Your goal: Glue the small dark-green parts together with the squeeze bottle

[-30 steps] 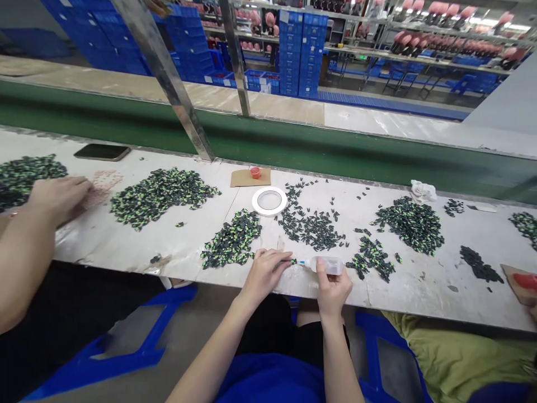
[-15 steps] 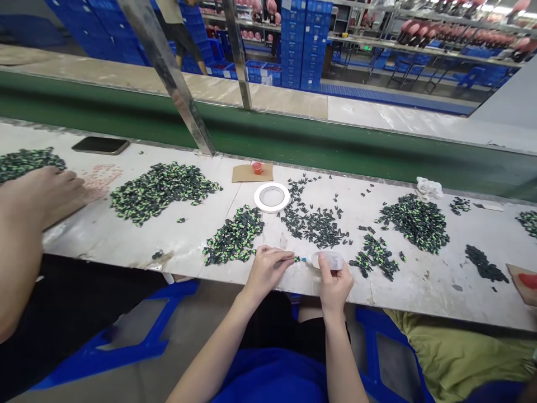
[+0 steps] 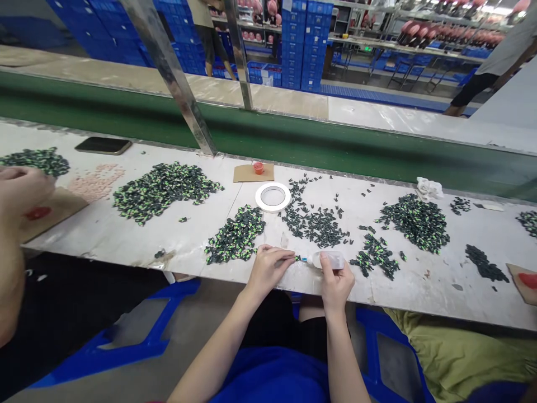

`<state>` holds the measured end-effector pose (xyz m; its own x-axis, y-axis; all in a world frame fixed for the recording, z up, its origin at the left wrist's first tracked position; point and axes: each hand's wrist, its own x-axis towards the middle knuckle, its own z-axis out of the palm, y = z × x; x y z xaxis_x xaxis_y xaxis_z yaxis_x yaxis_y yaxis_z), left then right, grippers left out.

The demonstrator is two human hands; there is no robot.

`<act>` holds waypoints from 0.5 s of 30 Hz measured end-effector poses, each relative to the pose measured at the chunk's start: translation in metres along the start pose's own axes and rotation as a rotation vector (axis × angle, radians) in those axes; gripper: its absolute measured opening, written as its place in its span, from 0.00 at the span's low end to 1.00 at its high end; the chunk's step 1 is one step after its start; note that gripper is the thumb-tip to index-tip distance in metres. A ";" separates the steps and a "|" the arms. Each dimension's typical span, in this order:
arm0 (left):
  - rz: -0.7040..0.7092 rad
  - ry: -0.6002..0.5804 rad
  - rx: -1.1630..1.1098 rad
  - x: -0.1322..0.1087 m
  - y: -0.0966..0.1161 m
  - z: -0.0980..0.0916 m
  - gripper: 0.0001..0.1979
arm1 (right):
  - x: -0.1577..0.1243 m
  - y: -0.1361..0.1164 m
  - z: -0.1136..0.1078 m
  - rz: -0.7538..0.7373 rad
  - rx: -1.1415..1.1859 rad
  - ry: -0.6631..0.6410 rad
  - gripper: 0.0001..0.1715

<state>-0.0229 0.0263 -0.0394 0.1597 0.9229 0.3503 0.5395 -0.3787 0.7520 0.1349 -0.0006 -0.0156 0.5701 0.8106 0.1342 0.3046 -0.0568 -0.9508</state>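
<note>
My left hand (image 3: 268, 267) rests at the near edge of the white table (image 3: 126, 235) and pinches a small black and green piece (image 3: 296, 258). My right hand (image 3: 335, 280) grips a small clear glue bottle (image 3: 329, 259) lying sideways, its blue tip touching that piece. A pile of black and green pieces (image 3: 235, 235) lies just left of my left hand. Dark loose pieces (image 3: 314, 224) are scattered beyond my hands, and a smaller heap (image 3: 375, 257) lies to the right of the bottle.
A white tape ring (image 3: 272, 197) and a cardboard square with a red cap (image 3: 257, 168) sit further back. Larger piles (image 3: 161, 189) (image 3: 415, 221) lie left and right. A co-worker's hand (image 3: 20, 190) is at the far left, near a phone (image 3: 103, 145). A green belt (image 3: 293, 145) runs behind.
My hands have stayed together with the bottle tip at the piece. The co-worker's hand at the left drew back toward the table edge, uncovering a cardboard piece with a red spot.
</note>
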 end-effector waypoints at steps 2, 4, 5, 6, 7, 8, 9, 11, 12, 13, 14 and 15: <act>-0.025 -0.016 0.001 0.000 0.000 0.000 0.03 | 0.000 0.000 -0.001 0.007 0.002 0.006 0.26; -0.037 -0.025 -0.001 0.000 -0.001 0.000 0.04 | 0.001 0.001 -0.001 0.010 0.002 0.017 0.26; -0.039 -0.027 -0.002 0.000 -0.001 0.000 0.04 | 0.001 0.001 0.000 0.008 0.000 0.024 0.26; -0.039 -0.027 -0.004 0.000 -0.001 0.000 0.04 | 0.001 0.001 0.000 0.003 -0.003 0.028 0.26; -0.036 -0.027 -0.006 0.000 -0.001 0.000 0.04 | 0.001 0.001 0.000 -0.004 -0.007 0.028 0.26; -0.033 -0.026 -0.008 0.001 0.000 0.000 0.04 | 0.001 0.000 0.000 -0.012 -0.011 0.027 0.26; -0.031 -0.023 -0.010 0.001 0.000 0.000 0.04 | 0.001 0.000 0.000 -0.019 -0.015 0.024 0.26; -0.027 -0.019 -0.011 0.001 0.000 0.000 0.04 | 0.001 0.000 0.001 -0.025 -0.024 0.015 0.27; -0.024 -0.019 -0.011 0.001 0.000 0.000 0.04 | 0.002 0.000 0.001 -0.023 -0.027 0.013 0.27; -0.020 -0.016 -0.010 0.000 0.000 0.000 0.03 | 0.002 0.000 0.001 -0.019 -0.027 0.011 0.27; -0.015 -0.013 -0.009 0.000 -0.001 0.000 0.03 | 0.002 0.000 0.001 -0.014 -0.024 0.010 0.27; -0.009 -0.010 -0.009 0.000 -0.001 0.000 0.03 | 0.002 0.001 0.001 -0.006 -0.019 0.008 0.27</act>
<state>-0.0228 0.0270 -0.0401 0.1633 0.9270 0.3377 0.5333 -0.3709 0.7603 0.1352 0.0017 -0.0162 0.5743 0.8061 0.1427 0.3228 -0.0628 -0.9444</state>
